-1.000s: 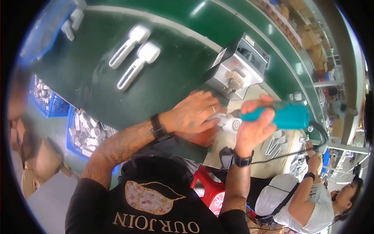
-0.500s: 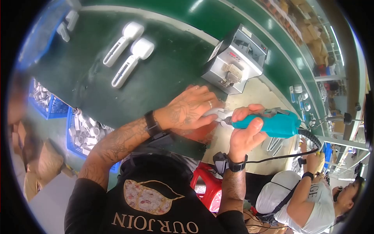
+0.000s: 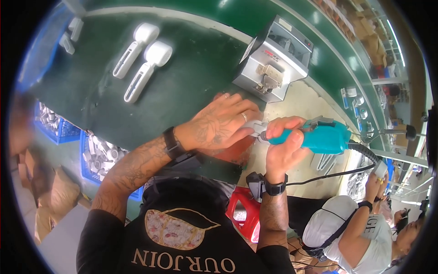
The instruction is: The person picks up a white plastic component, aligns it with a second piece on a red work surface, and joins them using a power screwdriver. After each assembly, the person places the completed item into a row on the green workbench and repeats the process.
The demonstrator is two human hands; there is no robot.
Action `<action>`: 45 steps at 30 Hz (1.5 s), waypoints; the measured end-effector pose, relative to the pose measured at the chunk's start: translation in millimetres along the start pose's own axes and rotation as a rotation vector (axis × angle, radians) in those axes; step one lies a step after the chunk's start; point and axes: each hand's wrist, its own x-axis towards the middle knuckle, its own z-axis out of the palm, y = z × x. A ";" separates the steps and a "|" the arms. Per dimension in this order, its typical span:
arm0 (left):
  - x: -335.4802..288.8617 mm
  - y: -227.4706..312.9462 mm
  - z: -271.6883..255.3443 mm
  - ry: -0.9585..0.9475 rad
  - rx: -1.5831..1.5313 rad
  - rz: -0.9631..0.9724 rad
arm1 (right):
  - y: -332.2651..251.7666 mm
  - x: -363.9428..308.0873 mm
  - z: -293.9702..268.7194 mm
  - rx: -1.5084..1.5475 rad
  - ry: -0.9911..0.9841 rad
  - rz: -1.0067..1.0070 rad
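My left hand (image 3: 218, 122) lies closed over a white plastic part (image 3: 255, 127) and presses it down on the bench; most of the part is hidden beneath the hand. In my right hand (image 3: 285, 148) is a teal electric screwdriver (image 3: 326, 137), held nearly level, its tip pointing left and meeting the white part by my left thumb. A black cord trails from the tool's back end. Under my hands shows a reddish mat (image 3: 232, 155). Farther off to the left lie two white round-headed housings with slotted handles, one housing (image 3: 136, 50) behind the other housing (image 3: 148, 71).
A grey and black screw feeder (image 3: 273, 61) stands just beyond my hands. Blue crates (image 3: 91, 171) of white parts sit at the lower left, beside cardboard and brown bags. A red stool (image 3: 242, 214) is by the bench. To the right, a co-worker (image 3: 360, 228) works with raised hands.
The screwdriver has tilted slightly, its back end a little higher, its tip still at the white part. Both my grips stay the same. The co-worker's hands have shifted toward a pale object.
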 end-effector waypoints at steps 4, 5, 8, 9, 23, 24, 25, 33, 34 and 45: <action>-2.9 -0.1 -3.0 0.017 0.016 0.007 | -0.3 -3.5 5.4 0.036 0.017 0.006; -3.7 -0.8 -5.0 -0.012 0.012 0.015 | -1.0 -4.6 4.2 0.020 0.040 0.019; -11.9 -2.6 7.3 0.139 0.118 0.198 | -4.6 -14.0 -4.1 0.061 0.048 0.092; -15.9 3.7 5.0 0.163 0.141 0.267 | -12.8 -18.2 -6.8 0.045 0.041 0.103; -88.5 -43.8 -74.5 0.406 0.528 -0.419 | -44.7 -44.1 -63.1 -0.093 0.145 0.064; -80.7 -45.7 -71.5 0.381 0.576 -0.403 | -42.1 -45.3 -70.6 -0.153 0.131 0.063; -77.3 -41.6 -71.5 0.385 0.613 -0.371 | -37.7 -47.2 -73.7 -0.134 0.108 0.079; 69.3 40.7 16.3 0.229 -0.109 -0.075 | -50.8 -41.9 -81.1 -0.123 0.049 0.189; 91.2 43.5 46.2 0.221 -0.319 -0.022 | -54.5 -44.6 -83.5 -0.129 0.056 0.192; 203.1 132.4 222.0 -0.289 -0.093 -0.162 | -75.5 -100.7 -101.1 -0.054 0.112 0.163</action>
